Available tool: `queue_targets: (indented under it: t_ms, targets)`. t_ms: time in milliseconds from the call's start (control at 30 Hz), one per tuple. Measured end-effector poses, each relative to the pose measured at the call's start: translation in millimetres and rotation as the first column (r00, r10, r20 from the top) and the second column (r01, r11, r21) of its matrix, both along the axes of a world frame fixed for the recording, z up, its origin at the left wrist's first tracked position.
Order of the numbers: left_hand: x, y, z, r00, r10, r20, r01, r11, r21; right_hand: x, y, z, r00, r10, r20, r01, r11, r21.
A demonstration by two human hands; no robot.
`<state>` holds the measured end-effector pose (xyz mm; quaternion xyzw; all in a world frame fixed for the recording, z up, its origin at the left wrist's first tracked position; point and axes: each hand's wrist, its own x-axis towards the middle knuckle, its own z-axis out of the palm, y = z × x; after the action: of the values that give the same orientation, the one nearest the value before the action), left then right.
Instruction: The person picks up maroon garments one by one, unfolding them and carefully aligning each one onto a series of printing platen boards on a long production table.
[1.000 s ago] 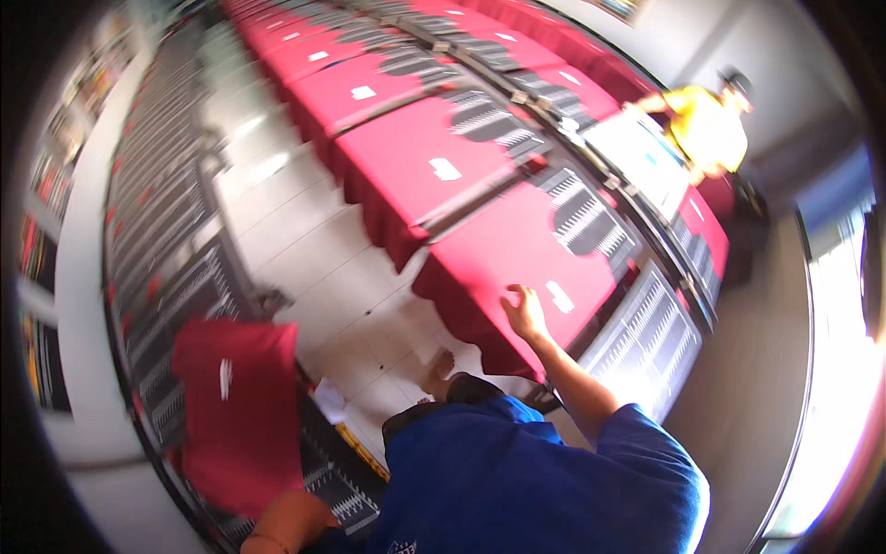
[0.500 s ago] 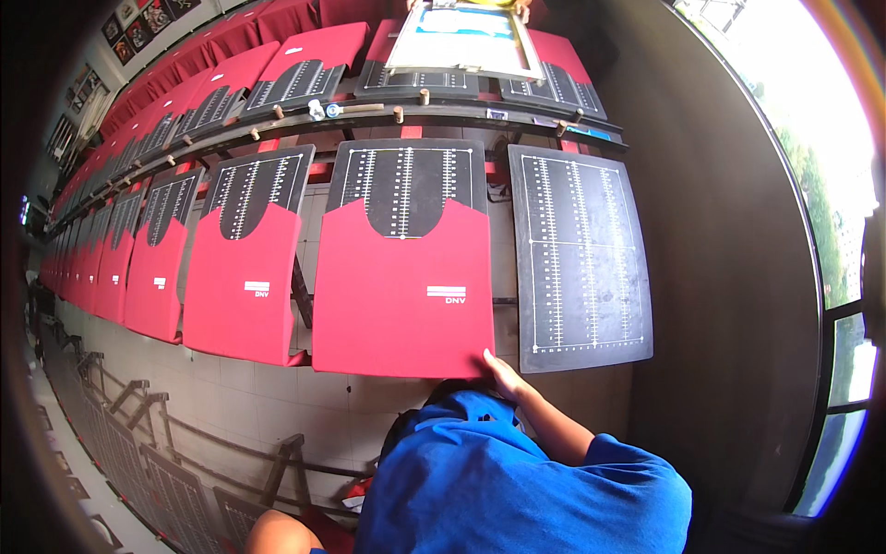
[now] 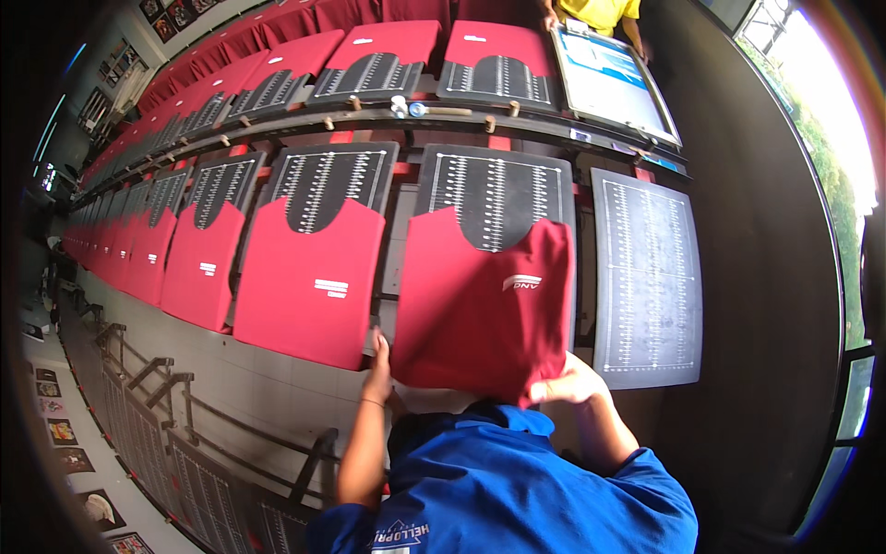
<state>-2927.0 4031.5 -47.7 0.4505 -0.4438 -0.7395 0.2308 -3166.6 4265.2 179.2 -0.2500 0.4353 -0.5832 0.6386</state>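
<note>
A red shirt-shaped fabric panel [image 3: 471, 319] with a small white print lies on a dark board [image 3: 549, 189] marked with white rulers. Its neckline curve faces away from me. The panel's right side is raised and wrinkled, coming off the board. At its lower right corner, my right hand [image 3: 574, 380] pinches the cloth between thumb and fingers. My left hand [image 3: 376, 371] is by the lower left corner, with its thumb stretched upward along the edge. Some of that hand's fingers are partly hidden near the cloth.
A bare ruled board [image 3: 649, 286] stands to the right, beside a dark wall [image 3: 738, 277]. More boards with red panels [image 3: 309, 277] run off leftward. Behind a rail holding a tape roll [image 3: 418, 109], a person in yellow [image 3: 600, 14] holds a framed screen [image 3: 616, 78].
My left hand has come into view by the left corner. My right hand has gripped the right corner and lifted the fabric's right side. The view has shifted; the far frame moved right.
</note>
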Motion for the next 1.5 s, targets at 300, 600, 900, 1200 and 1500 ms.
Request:
queue_targets:
  t_ms: [300,600,900,1200,1500]
  targets:
    - [159,-80,46,0.832,-0.289,-0.474,0.492,0.779,0.389,98,-111,81,0.772,-0.631,0.08,0.429,0.424,-0.798]
    - [208,-265,275,0.847,-0.028,-0.532,-0.158,0.941,-0.301,130,-214,118,0.304,-0.893,-0.332,0.704,0.445,-0.553]
    - [112,-461,309,0.835,-0.09,-0.543,-0.022,0.98,-0.196,17,-346,75,0.574,-0.817,-0.046,0.729,0.537,-0.424]
    - [192,-440,337,0.82,-0.084,-0.566,0.067,0.996,-0.051,121,-304,113,0.661,-0.747,-0.067,0.689,0.64,-0.34]
    - [257,-464,154,0.969,-0.245,-0.025,0.246,0.966,0.079,207,-262,-106,0.602,-0.797,0.048,0.758,0.589,0.279]
